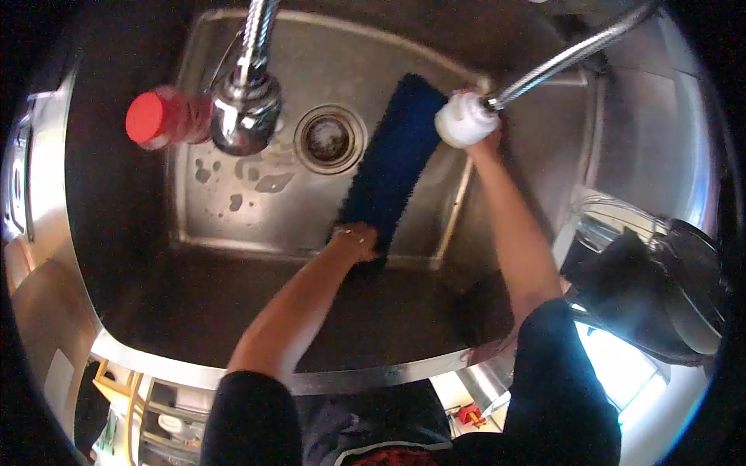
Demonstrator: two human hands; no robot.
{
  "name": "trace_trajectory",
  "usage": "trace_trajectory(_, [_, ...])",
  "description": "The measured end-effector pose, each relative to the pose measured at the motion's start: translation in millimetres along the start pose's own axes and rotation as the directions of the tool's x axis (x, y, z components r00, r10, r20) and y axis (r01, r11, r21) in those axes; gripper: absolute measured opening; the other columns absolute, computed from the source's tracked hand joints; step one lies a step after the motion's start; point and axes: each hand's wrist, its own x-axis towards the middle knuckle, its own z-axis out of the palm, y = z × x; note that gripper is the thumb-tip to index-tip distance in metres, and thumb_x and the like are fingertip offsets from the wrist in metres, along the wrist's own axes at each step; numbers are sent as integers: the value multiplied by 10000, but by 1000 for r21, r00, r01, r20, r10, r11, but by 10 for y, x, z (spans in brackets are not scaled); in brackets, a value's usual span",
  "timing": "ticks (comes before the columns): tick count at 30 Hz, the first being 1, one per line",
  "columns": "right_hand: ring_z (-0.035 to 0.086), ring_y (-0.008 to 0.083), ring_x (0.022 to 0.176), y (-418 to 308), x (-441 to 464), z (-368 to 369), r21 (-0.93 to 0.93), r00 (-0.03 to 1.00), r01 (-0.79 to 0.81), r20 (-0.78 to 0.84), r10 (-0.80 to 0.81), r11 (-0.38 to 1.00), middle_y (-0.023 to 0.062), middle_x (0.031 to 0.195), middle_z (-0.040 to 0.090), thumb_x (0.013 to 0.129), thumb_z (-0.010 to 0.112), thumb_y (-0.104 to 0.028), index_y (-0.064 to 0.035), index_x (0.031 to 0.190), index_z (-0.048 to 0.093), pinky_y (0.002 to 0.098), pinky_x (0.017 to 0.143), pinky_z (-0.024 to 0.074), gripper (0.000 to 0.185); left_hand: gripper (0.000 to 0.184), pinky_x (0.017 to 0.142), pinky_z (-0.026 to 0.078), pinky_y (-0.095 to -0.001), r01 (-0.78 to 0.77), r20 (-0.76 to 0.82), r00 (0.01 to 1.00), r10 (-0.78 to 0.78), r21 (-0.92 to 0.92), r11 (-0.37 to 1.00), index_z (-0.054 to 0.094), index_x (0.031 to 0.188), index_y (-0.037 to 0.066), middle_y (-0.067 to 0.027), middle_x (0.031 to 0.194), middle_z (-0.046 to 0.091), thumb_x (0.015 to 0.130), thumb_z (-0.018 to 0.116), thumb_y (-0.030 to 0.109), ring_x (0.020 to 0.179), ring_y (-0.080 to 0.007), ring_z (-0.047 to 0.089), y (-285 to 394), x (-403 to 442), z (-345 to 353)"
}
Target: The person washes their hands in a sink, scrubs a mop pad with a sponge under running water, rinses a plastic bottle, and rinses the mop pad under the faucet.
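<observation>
A long dark-blue mop pad (398, 155) with a fringed edge lies slantwise over the sink basin (233, 221), to the right of the drain. My left hand (362, 239), with a bracelet at the wrist, is closed on the pad's lower end; its fingertips are out of sight. At the upper right end of the pad is my right hand (489, 143), mostly covered by a white spray head (465, 120). Whether its fingers hold the pad or the spray head cannot be made out. The spray head hangs from a metal hose (567, 62).
A chrome faucet (247, 113) hangs over the left of the basin, beside a red-capped container (151, 119). The drain (329, 140) lies left of the pad. Dark pans (637, 287) stand at the right. A metal counter edge (350, 378) runs in front of my body.
</observation>
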Motion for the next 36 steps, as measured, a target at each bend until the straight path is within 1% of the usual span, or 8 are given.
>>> trace_trajectory(9, [641, 306, 983, -1254, 1151, -1360, 886, 791, 295, -437, 428, 358, 192, 987, 678, 941, 584, -302, -33, 1319, 567, 375, 917, 482, 464, 575, 859, 555, -378, 377, -365, 883, -295, 180, 909, 716, 1066, 182, -60, 1106, 681, 658, 820, 573, 1101, -225, 645, -845, -945, -282])
trace_trajectory(11, [643, 308, 966, -1413, 1033, -1391, 769, 806, 184, -474, 354, 612, 190, 1003, 672, 935, 591, -273, -30, 1318, 570, 377, 899, 490, 454, 548, 861, 557, -373, 458, -403, 841, -362, 172, 872, 715, 1061, 168, -47, 1083, 694, 681, 818, 549, 1079, -225, 653, -1013, -1139, -351])
trace_trajectory(15, [638, 327, 1025, -1235, 1066, -1292, 167, 709, 336, -693, -132, 927, 192, 1135, 649, 906, 621, -176, -38, 1339, 556, 385, 896, 503, 459, 447, 870, 547, -350, 132, -398, 889, -226, -251, 959, 698, 1025, 101, -57, 1036, 698, 807, 746, 488, 963, -229, 685, -1576, -1146, -490])
trace_trajectory(20, [628, 240, 1071, -951, 613, -1082, 370, 855, 197, -519, 26, 908, 126, 1184, 641, 930, 614, -220, -52, 1273, 570, 342, 932, 494, 385, 320, 810, 531, -326, -585, -611, 691, -387, -787, 197, 670, 1043, 62, -37, 958, 685, 921, 647, 357, 910, -155, 635, -1318, -1377, -955])
trace_trajectory(23, [663, 179, 938, -941, -124, -340, 981, 908, -84, 4, 419, 173, 44, 1027, 678, 954, 604, -276, -35, 1216, 575, 317, 891, 513, 356, 266, 838, 515, -308, -731, -674, 623, -397, -682, 11, 666, 1073, 88, -40, 956, 687, 945, 609, 314, 899, -138, 632, -1143, -1281, -1133])
trace_trajectory(26, [602, 281, 1070, -716, -481, 359, 658, 986, -53, -85, 144, 751, 116, 1161, 631, 917, 613, -342, -47, 1273, 556, 389, 953, 470, 466, 435, 970, 496, -375, -257, -713, 631, -308, -566, 783, 593, 1200, 90, -99, 1138, 659, 891, 668, 387, 1104, -235, 613, -1081, -847, -968])
trace_trajectory(30, [482, 399, 1272, 5, -465, 1351, 36, 994, 106, -12, -106, 994, 190, 1396, 518, 826, 655, -500, -83, 1373, 501, 504, 1057, 391, 706, 521, 959, 524, -379, 523, -649, 557, -518, -210, 826, 631, 1194, 128, -80, 1278, 617, 812, 748, 463, 1181, -256, 604, -804, -1047, -429])
trace_trajectory(36, [405, 374, 1339, -207, -39, 942, -186, 943, 117, 328, -51, 976, 180, 1454, 443, 787, 592, -675, -62, 1398, 464, 503, 1112, 308, 875, 525, 930, 530, -382, 246, -353, 874, -335, -273, 930, 630, 1192, 45, -151, 1173, 660, 797, 752, 370, 1102, -256, 633, -1146, -845, -328])
